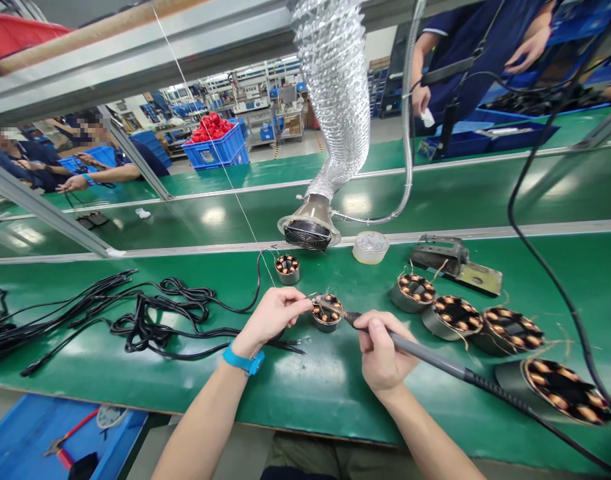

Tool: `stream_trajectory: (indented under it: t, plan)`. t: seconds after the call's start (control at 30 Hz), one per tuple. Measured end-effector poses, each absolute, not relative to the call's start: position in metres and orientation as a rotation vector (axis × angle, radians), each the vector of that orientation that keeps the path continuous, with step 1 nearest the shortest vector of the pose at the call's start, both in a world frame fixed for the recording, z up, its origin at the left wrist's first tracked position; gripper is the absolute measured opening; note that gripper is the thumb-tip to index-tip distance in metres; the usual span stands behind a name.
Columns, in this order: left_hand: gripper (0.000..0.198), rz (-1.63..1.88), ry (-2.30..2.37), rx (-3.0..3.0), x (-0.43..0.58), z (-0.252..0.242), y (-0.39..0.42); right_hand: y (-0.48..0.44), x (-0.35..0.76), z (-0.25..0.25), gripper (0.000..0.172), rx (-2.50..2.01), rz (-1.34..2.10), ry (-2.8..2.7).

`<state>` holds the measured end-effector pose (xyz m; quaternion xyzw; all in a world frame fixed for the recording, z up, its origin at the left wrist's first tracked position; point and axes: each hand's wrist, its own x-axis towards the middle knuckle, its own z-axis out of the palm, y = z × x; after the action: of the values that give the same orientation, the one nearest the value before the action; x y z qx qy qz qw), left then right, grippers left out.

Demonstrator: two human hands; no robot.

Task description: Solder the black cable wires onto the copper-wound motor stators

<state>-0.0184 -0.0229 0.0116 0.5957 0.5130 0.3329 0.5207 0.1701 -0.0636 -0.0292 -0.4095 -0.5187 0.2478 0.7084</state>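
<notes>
My right hand (387, 350) grips a soldering iron (428, 355), whose tip rests over a small motor stator (327, 320) with copper windings. At the stator's left edge my left hand (278, 312) pinches a thin wire end near the iron's tip. A blue band is round the left wrist. Behind stands another stator (287, 269) with a black cable running to it. Black cables (155, 313) lie in a tangle on the green bench at the left. Several more stators (452, 317) stand to the right, thin wires sticking out of them.
A fume extractor hood (309, 223) hangs above the bench. Behind the hands are a tape roll (370, 247) and a metal fixture (458, 263). A blue tray (33, 433) with pliers sits lower left. People work across the green line (265, 217).
</notes>
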Motion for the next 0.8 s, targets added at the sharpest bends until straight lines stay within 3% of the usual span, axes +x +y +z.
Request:
stream_trajectory:
  t: [0.13,0.8]
  plan:
    - [0.033,0.798,1.227,1.437,-0.0185,0.0111,-0.0232,-0.063,0.1689,-0.029,0.022,-0.789,0.622,-1.032]
    - [0.035,0.809,1.21,1.398,-0.0196,0.0071,-0.0217,-0.0622,0.1666,-0.0282,0.023,-0.854,0.624,-1.018]
